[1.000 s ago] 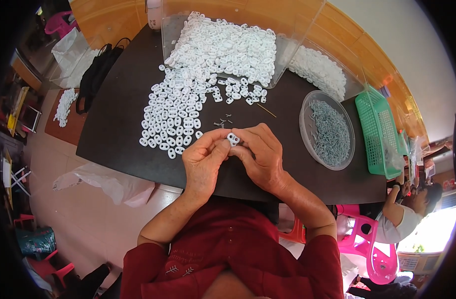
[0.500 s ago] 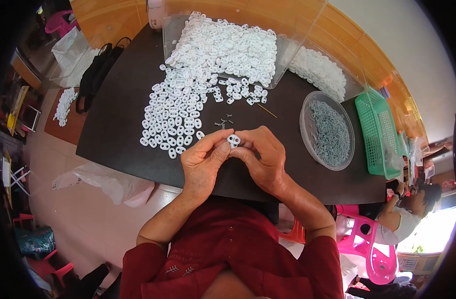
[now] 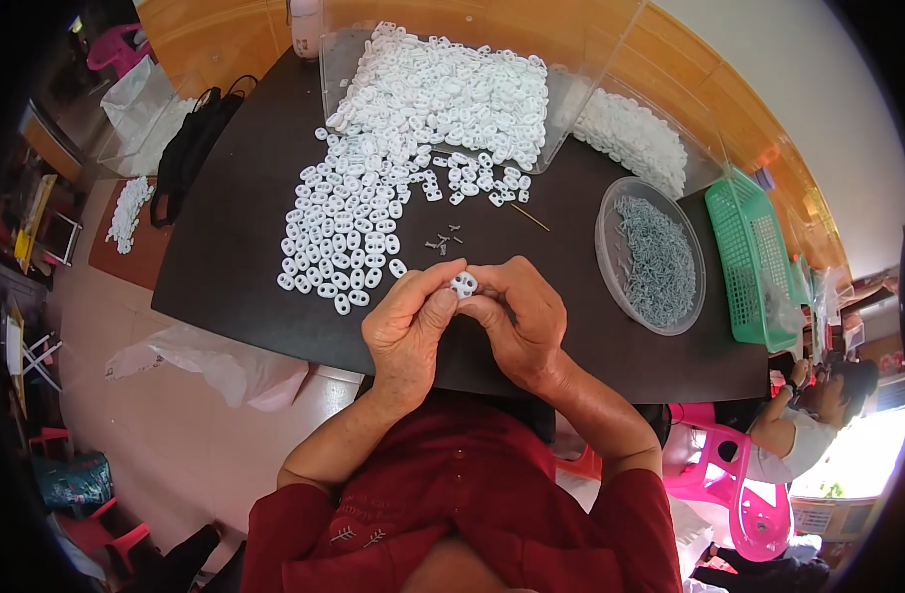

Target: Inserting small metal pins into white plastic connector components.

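A small white plastic piece with two holes is pinched between my left hand and my right hand, above the front part of the dark table. Thumbs and forefingers of both hands press on it from either side; the fingers cover its edges. Just beyond my fingertips lie a few loose screws. To the left of them, many like white two-holed pieces are spread flat on the table. A round clear tub full of grey screws stands to the right.
A clear bin heaped with white pieces stands at the back, another pile of white pieces beside it. A green basket is at the right edge. A thin stick lies on the table. Another person sits far right near pink chairs.
Both hands stay closed on the white piece, which has tilted slightly and dropped a little. Otherwise the table looks the same.
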Available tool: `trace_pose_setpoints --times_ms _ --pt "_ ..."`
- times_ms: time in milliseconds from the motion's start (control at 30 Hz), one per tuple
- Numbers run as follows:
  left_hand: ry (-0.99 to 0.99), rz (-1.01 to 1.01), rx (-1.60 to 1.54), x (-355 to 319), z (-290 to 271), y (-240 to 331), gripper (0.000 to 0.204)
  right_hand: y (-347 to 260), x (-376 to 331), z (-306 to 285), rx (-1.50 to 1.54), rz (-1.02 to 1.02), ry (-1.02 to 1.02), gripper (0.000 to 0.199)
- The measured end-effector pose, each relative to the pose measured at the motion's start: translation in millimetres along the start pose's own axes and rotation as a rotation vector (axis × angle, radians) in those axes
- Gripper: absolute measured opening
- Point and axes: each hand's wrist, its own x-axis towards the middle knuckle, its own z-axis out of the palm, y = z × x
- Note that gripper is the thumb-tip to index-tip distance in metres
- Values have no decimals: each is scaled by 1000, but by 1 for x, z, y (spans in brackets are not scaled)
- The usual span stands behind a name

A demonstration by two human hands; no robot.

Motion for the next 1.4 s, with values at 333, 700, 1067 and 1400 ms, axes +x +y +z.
trace_pose_setpoints --times_ms 333,700,1067,1400 --pt "50 91 62 -4 3 -4 19 7 -5 5 -13 -123 37 24" --pt "42 46 53 -1 2 4 22 -4 -2 1 9 8 9 23" --pt "14 100 86 -6 1 2 27 -7 -7 7 -18 -104 46 25" --pt "78 241 95 -15 6 5 25 -10 -12 14 -122 -267 97 22"
